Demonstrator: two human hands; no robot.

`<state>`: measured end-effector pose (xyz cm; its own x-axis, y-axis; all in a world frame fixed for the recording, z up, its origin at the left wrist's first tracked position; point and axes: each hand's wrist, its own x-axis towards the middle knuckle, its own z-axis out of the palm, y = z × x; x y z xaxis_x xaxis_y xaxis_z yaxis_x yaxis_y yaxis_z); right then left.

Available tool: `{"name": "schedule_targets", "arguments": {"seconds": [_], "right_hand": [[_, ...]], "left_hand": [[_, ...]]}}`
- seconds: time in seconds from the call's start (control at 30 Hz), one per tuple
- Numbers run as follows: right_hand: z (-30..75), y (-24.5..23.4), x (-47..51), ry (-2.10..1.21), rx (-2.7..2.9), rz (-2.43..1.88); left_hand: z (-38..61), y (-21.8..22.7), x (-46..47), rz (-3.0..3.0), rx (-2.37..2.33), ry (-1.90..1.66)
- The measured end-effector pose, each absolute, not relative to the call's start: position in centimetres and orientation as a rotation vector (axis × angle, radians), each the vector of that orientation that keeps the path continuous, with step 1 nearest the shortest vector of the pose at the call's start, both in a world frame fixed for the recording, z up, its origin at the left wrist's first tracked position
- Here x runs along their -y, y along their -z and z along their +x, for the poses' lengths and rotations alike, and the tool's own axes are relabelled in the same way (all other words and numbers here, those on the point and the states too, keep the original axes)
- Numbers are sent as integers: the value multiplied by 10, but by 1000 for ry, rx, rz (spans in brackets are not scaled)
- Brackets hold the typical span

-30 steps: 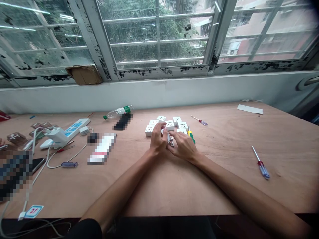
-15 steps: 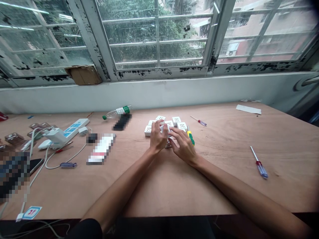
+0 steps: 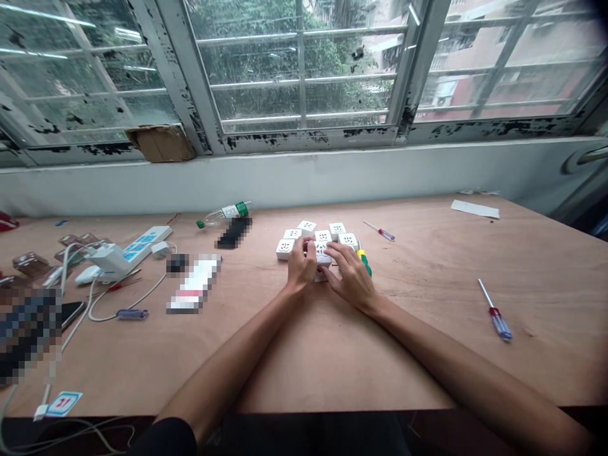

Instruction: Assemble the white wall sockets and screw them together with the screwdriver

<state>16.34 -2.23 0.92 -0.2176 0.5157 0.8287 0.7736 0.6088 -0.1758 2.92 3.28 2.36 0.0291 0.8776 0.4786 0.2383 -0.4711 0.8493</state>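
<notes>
Between my two hands is a white power socket [image 3: 321, 251], its slotted face turned up. My left hand [image 3: 301, 266] grips its left side with bent fingers. My right hand [image 3: 350, 271] holds the right side, thumb low and fingers over the edge. Part of another pale piece shows beneath the socket, mostly hidden. Around them stand several more white sockets, among them one at the left [image 3: 285, 249], one behind [image 3: 323, 235] and one at the right [image 3: 348, 240]. A green and yellow screwdriver [image 3: 363, 262] lies beside my right hand, partly covered.
Small screwdriver [image 3: 379, 230] at the back; larger one [image 3: 496, 320] to the right. A plastic bottle [image 3: 225, 214] lies near the wall. At left are a power strip [image 3: 145, 247], cables, a charger [image 3: 107, 261] and a loose handle [image 3: 132, 314]. A paper strip [image 3: 475, 208] lies far right.
A white part held tilted between my fingers is now down flat as a socket face between my hands. My left fingers have lowered; both forearms stay nearly in place.
</notes>
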Motion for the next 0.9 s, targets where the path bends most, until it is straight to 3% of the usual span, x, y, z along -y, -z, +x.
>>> {"name": "schedule_targets", "arguments": {"seconds": [0.5, 0.9], "right_hand": [[164, -8, 24, 203, 1870, -1040], [165, -8, 23, 408, 1850, -1173]], "left_hand": [[30, -18, -29, 1804, -1125, -1452], [36, -37, -25, 1554, -1235, -1433]]}}
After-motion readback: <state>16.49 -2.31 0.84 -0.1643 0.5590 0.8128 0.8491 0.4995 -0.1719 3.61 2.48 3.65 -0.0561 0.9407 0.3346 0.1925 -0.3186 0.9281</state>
